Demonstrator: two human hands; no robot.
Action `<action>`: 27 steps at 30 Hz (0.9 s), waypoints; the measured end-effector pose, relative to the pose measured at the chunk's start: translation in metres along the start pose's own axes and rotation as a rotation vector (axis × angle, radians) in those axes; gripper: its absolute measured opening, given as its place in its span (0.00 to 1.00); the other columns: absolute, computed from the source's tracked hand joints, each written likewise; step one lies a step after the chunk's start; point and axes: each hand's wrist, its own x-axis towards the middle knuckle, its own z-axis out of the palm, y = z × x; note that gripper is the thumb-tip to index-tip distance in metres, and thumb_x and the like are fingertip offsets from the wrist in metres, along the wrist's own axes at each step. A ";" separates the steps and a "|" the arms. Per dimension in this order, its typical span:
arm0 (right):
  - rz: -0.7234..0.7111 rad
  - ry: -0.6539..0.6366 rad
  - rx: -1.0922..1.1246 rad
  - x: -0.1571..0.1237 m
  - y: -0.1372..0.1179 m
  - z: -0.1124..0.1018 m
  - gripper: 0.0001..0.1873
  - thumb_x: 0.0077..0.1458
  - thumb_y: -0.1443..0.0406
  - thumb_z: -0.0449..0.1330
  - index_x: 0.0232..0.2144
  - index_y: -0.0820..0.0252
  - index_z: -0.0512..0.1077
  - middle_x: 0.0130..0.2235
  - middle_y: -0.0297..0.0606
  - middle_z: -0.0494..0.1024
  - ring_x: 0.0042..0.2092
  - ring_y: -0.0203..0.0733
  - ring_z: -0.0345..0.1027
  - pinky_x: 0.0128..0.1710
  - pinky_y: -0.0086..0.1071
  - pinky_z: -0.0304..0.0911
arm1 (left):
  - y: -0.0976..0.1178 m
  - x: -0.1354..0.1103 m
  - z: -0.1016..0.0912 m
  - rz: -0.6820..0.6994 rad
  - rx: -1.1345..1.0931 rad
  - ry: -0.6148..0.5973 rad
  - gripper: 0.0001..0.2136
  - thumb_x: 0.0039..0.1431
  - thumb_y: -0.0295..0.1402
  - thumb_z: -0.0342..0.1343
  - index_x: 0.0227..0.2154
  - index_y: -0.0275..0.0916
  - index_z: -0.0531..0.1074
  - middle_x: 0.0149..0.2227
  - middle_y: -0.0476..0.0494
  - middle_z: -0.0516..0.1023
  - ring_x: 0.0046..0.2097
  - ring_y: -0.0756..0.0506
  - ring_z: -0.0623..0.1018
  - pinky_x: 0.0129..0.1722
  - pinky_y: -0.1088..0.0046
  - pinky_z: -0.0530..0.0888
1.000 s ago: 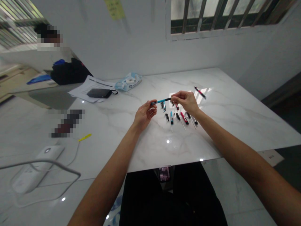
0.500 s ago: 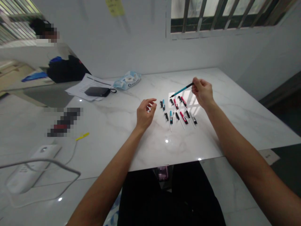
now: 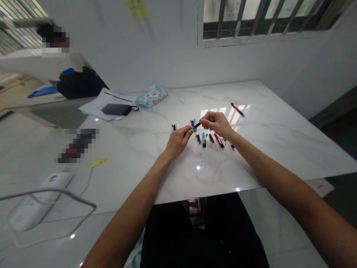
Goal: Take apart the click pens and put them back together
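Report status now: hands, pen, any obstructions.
Left hand, right hand both gripping. Blue-and-black pen held between them. Loose pen parts nearby on table; nothing seen blocking.

no text legible; writing on yellow note (image 3: 136,9), print on papers (image 3: 103,96) too small

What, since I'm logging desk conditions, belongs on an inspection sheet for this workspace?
Surface: glossy white marble-look table.
Work items: slim blue-and-black pen, held; slim blue piece, slim red piece on table; red-and-black pen apart.
Clutter: flat black pouch on white printed papers; pale blue plastic packet.
Hands: left hand and right hand pinch the held pen.
Cables: pale cable crossing white oblong device in view.
Surroundings: barred window; another person.
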 end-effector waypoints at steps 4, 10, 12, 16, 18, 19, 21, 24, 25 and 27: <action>0.006 0.003 0.004 -0.002 -0.003 0.006 0.28 0.43 0.45 0.81 0.31 0.60 0.79 0.27 0.33 0.79 0.29 0.33 0.70 0.32 0.31 0.68 | 0.004 0.000 0.004 0.009 0.014 -0.013 0.15 0.77 0.41 0.48 0.46 0.40 0.77 0.38 0.46 0.82 0.35 0.46 0.76 0.39 0.70 0.67; -0.026 -0.019 -0.032 -0.004 -0.009 0.006 0.28 0.45 0.43 0.80 0.29 0.59 0.78 0.26 0.32 0.77 0.29 0.33 0.66 0.31 0.31 0.66 | 0.008 -0.002 0.008 -0.048 -0.045 -0.076 0.15 0.77 0.42 0.46 0.34 0.42 0.66 0.26 0.52 0.67 0.29 0.47 0.67 0.33 0.69 0.60; -0.040 -0.036 -0.028 -0.005 -0.009 0.004 0.27 0.46 0.44 0.79 0.30 0.60 0.79 0.27 0.32 0.76 0.30 0.33 0.66 0.31 0.31 0.65 | 0.009 -0.002 0.010 -0.062 -0.145 -0.107 0.16 0.77 0.43 0.45 0.32 0.42 0.64 0.27 0.51 0.66 0.30 0.48 0.67 0.33 0.70 0.62; -0.031 -0.058 -0.030 -0.006 -0.009 0.002 0.27 0.48 0.45 0.79 0.35 0.60 0.81 0.32 0.35 0.79 0.32 0.33 0.68 0.31 0.30 0.64 | 0.007 -0.003 0.018 -0.106 -0.356 -0.120 0.21 0.77 0.51 0.45 0.32 0.42 0.63 0.28 0.50 0.65 0.30 0.48 0.66 0.31 0.70 0.64; -0.006 -0.036 -0.048 -0.007 -0.009 0.002 0.27 0.47 0.44 0.79 0.34 0.59 0.79 0.34 0.36 0.80 0.34 0.34 0.69 0.31 0.30 0.66 | 0.005 -0.002 0.023 -0.119 -0.431 -0.112 0.22 0.76 0.55 0.47 0.33 0.42 0.64 0.28 0.49 0.65 0.30 0.48 0.65 0.30 0.70 0.64; 0.002 -0.023 -0.052 -0.006 -0.010 0.003 0.27 0.47 0.44 0.79 0.34 0.58 0.78 0.34 0.36 0.79 0.34 0.35 0.69 0.32 0.31 0.67 | 0.005 -0.001 0.025 -0.120 -0.470 -0.113 0.23 0.75 0.56 0.49 0.33 0.43 0.64 0.28 0.49 0.65 0.30 0.48 0.65 0.29 0.71 0.64; 0.003 -0.012 -0.042 -0.006 -0.011 0.003 0.27 0.46 0.45 0.80 0.35 0.57 0.78 0.35 0.36 0.79 0.35 0.37 0.70 0.34 0.32 0.70 | 0.004 0.000 0.026 -0.109 -0.559 -0.125 0.23 0.73 0.58 0.51 0.33 0.43 0.64 0.29 0.49 0.64 0.30 0.48 0.64 0.28 0.70 0.63; -0.015 -0.024 -0.004 -0.005 -0.014 0.003 0.30 0.47 0.46 0.79 0.45 0.56 0.79 0.40 0.38 0.81 0.41 0.40 0.75 0.40 0.34 0.74 | 0.006 0.003 0.024 -0.074 -0.638 -0.160 0.24 0.73 0.59 0.50 0.35 0.42 0.68 0.28 0.49 0.64 0.29 0.48 0.64 0.29 0.69 0.64; -0.018 -0.034 0.002 -0.005 -0.016 0.003 0.32 0.48 0.46 0.79 0.49 0.56 0.78 0.42 0.39 0.82 0.43 0.41 0.76 0.41 0.35 0.74 | 0.006 0.003 0.023 -0.066 -0.634 -0.169 0.24 0.74 0.59 0.49 0.35 0.42 0.70 0.28 0.49 0.66 0.30 0.48 0.65 0.31 0.68 0.66; -0.020 -0.054 -0.007 -0.006 -0.018 0.002 0.34 0.48 0.47 0.79 0.53 0.55 0.77 0.44 0.40 0.82 0.44 0.43 0.76 0.42 0.34 0.75 | 0.007 0.004 0.021 -0.055 -0.591 -0.164 0.25 0.75 0.58 0.49 0.38 0.41 0.75 0.31 0.46 0.71 0.33 0.47 0.70 0.35 0.68 0.69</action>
